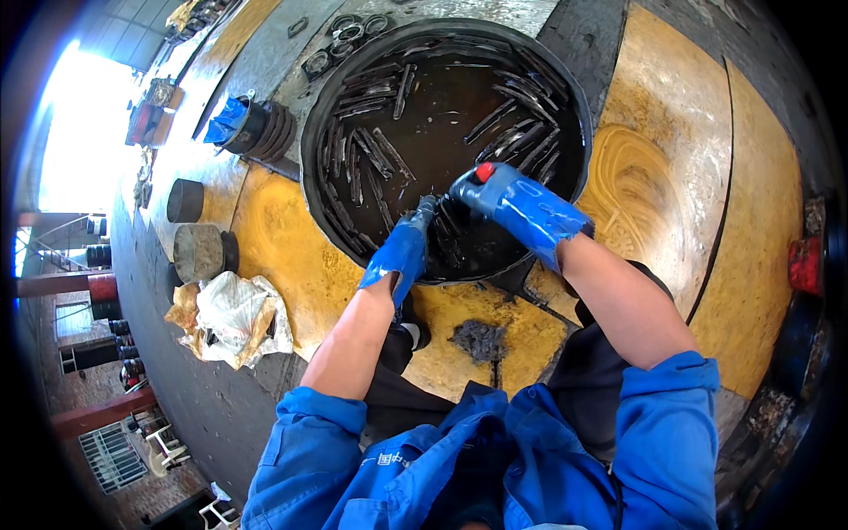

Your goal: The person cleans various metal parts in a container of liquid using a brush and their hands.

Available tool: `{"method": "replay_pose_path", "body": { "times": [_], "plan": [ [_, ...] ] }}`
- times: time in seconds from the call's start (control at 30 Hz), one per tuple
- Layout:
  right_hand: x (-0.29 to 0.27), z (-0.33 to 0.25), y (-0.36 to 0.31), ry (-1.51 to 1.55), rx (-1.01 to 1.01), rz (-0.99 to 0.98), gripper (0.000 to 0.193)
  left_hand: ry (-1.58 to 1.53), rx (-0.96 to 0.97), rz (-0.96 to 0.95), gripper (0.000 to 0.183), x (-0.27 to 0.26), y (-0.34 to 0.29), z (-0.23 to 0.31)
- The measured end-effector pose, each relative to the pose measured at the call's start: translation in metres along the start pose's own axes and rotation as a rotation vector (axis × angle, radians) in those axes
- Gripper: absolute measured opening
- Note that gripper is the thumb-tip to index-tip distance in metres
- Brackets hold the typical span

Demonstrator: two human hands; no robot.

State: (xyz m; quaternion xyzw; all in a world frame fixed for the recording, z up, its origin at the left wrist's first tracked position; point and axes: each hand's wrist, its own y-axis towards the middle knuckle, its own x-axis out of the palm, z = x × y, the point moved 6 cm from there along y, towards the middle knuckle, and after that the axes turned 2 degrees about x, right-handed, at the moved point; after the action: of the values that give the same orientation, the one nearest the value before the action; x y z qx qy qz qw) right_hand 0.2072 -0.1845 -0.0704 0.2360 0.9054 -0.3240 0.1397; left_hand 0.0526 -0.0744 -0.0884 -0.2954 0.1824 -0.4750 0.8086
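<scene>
A wide round black tub [311, 190] of dark, oily liquid [433, 115] lies in front of me. Long, narrow dark strips [373, 152] are grouped around its inner edge, partly wet. My left hand [408, 240], in a blue glove with darkened fingers, reaches over the near rim with its fingers closed beside some dark strips [449, 234]. Just to its right, my right hand [512, 196], gloved alike, is closed too. A small red piece [484, 172] shows at its knuckles; I cannot tell whether it is held. The fingers hide whatever they grip.
Yellow, stained boards [654, 177] cover the floor around the tub. A grey fibrous clump [480, 340] lies near my feet. To the left are a crumpled white bag [238, 314], cylindrical containers [199, 253] and stacked dark rings [276, 132]. More metal rings [346, 34] sit beyond the rim.
</scene>
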Motion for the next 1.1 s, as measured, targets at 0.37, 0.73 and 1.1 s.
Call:
{"method": "replay_pose_path", "body": {
  "times": [0.37, 0.73, 1.1],
  "plan": [
    [0.01, 0.003, 0.0, 0.252, -0.05, 0.064, 0.029, -0.07, -0.039, -0.021, 0.05, -0.008, 0.006, -0.013],
    [0.023, -0.013, -0.048, 0.301, -0.115, -0.119, 0.018, 0.763, 0.325, 0.208, 0.051, -0.019, -0.002, -0.006],
    [0.025, 0.007, 0.019, 0.501, 0.001, -0.027, 0.022, 1.134, 0.466, 0.303, 0.043, 0.0, -0.046, 0.021]
  ]
}}
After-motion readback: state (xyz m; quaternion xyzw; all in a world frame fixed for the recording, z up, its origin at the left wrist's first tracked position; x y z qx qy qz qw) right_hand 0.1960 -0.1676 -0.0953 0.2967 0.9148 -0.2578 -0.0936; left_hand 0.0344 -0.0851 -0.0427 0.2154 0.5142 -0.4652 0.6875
